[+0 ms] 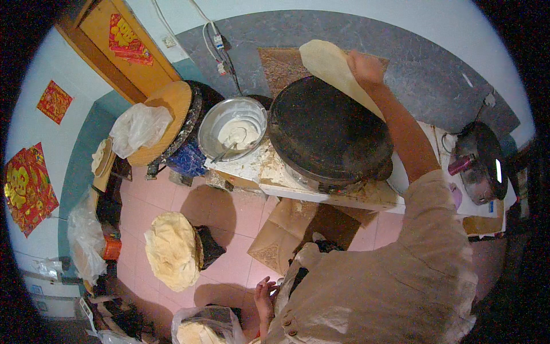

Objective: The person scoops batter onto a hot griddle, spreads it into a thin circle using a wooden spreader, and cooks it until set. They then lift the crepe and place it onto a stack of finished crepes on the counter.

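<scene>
My right hand [365, 68] grips the edge of a thin round flatbread [333, 69], which hangs tilted over the far right side of a black round griddle [331, 129]. Part of the flatbread is hidden behind my forearm. Down by my body, my left hand [265, 290] has its fingers partly curled, and I see nothing held in it. A steel bowl [204, 124] of white batter [238, 133] with a utensil in it stands just left of the griddle. A stack of thin flatbreads [172, 251] rests on a low support above the pink floor, left of my left hand.
A round wooden board [182, 107] with a plastic bag [142, 129] on it lies left of the bowl. More flatbreads [197, 333] sit in a plastic bag at the bottom. Cardboard [277, 241] lies below the counter edge [335, 202]. A dark-rimmed appliance [479, 172] stands at right.
</scene>
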Tool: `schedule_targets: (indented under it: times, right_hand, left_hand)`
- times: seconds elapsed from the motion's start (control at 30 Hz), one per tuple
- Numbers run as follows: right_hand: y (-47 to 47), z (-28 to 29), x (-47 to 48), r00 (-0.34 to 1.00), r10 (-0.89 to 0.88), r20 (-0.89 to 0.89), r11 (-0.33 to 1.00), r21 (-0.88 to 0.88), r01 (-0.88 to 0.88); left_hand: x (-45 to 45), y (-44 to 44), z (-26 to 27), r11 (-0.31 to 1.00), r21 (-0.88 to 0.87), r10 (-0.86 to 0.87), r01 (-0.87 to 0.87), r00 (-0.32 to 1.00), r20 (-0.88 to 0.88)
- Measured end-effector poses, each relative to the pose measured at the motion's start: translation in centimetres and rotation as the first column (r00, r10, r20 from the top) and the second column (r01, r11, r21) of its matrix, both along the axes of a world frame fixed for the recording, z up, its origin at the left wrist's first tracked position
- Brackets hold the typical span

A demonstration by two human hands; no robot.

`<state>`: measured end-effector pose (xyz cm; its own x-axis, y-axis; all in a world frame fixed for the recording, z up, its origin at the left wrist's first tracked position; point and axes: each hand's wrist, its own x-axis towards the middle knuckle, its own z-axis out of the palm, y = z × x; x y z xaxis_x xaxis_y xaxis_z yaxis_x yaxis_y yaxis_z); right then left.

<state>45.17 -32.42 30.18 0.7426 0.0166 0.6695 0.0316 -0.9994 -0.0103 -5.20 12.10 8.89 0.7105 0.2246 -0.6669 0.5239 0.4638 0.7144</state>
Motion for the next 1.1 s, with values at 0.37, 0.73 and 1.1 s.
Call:
schedule_targets:
  times: [0.37, 0.73, 1.1]
  right_hand:
    - [6.0, 14.0, -7.9, 0.844, 0.479, -0.241, 0.867, 0.279, -0.412]
    - [3.0, -5.1, -20.8, 0.63, 0.625, -0.462, 0.61, 0.792, -0.024]
    - [0.8, -16.9, -35.7, 0.807, 0.307, -0.504, 0.933, 0.327, -0.151]
  left_hand:
    - [4.7, 1.5, 0.8, 0.983, 0.132, -0.148, 0.13, 0.979, 0.138]
    - [22.6, -12.9, -9.3, 0.587, -0.806, 0.094, -0.07, 0.995, -0.017]
    - [23.4, -13.8, -6.0, 0.993, -0.12, 0.016, -0.018, 1.0, -0.015]
